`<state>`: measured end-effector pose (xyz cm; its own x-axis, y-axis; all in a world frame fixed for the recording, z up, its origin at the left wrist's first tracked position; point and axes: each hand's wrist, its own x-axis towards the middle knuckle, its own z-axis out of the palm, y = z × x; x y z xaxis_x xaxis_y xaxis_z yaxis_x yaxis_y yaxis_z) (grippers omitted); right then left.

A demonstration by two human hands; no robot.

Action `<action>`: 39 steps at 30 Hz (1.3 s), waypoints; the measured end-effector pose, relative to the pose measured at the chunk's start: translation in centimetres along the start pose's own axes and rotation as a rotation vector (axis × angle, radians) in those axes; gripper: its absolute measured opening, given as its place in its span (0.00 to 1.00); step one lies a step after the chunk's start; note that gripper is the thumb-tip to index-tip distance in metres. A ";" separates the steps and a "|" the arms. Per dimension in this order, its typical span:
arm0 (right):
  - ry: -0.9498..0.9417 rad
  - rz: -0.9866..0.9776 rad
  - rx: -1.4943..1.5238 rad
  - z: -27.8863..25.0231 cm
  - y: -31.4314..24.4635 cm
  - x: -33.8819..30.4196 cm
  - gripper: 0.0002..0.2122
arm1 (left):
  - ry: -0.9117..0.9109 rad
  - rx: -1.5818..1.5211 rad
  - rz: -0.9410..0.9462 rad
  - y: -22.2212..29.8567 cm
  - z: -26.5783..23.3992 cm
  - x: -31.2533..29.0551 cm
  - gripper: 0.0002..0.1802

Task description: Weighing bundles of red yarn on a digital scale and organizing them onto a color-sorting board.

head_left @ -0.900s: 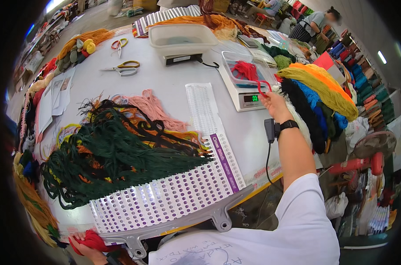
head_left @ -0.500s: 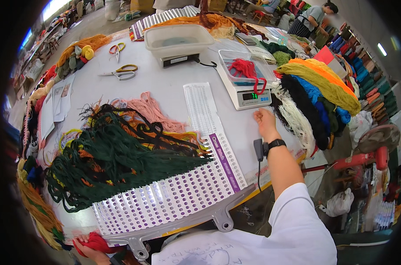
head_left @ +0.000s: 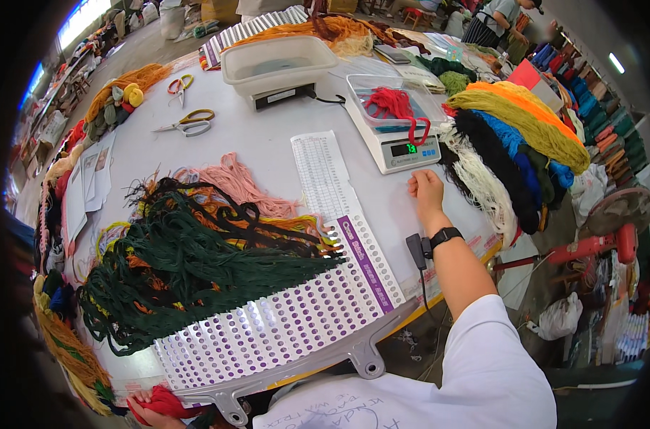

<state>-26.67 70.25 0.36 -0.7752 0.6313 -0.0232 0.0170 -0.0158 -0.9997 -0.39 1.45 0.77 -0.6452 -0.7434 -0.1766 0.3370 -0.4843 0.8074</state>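
Observation:
At the lower left edge, my left hand (head_left: 148, 408) is closed around a bundle of red thread (head_left: 169, 402). My right hand (head_left: 429, 190) rests on the table just in front of a white digital scale (head_left: 393, 161), its fingers curled in and no thread showing from them. On the scale sits a clear plastic tray (head_left: 429, 104) with a tangle of red thread (head_left: 389, 104) in it, one loop hanging over the tray's front edge. Between my arms, a punched thread card (head_left: 268, 322) carries a thick mass of dark green thread (head_left: 189, 264) lying leftward over it.
Two pairs of scissors (head_left: 189, 125) lie at the back left. A translucent bin (head_left: 278, 64) stands on a second scale behind. Coloured skeins (head_left: 518, 136) are heaped on the right, beside a red fan (head_left: 611, 247). A printed chart (head_left: 321, 171) lies mid-table. Another person (head_left: 493, 28) works far off.
The view has shifted slightly. My right hand stays by the scale, its fingers curled a little differently. My left hand still grips the red thread.

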 end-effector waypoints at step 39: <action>0.067 0.020 -0.158 0.6 -3.9 10.0 0.16 | -0.041 -0.090 0.112 7.9 -0.1 -3.4 0.09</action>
<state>-34.87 76.11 4.00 -0.7300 0.6824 -0.0382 0.1357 0.0900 -0.9867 4.57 0.11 7.69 -0.6268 -0.7766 -0.0635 0.4677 -0.4402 0.7664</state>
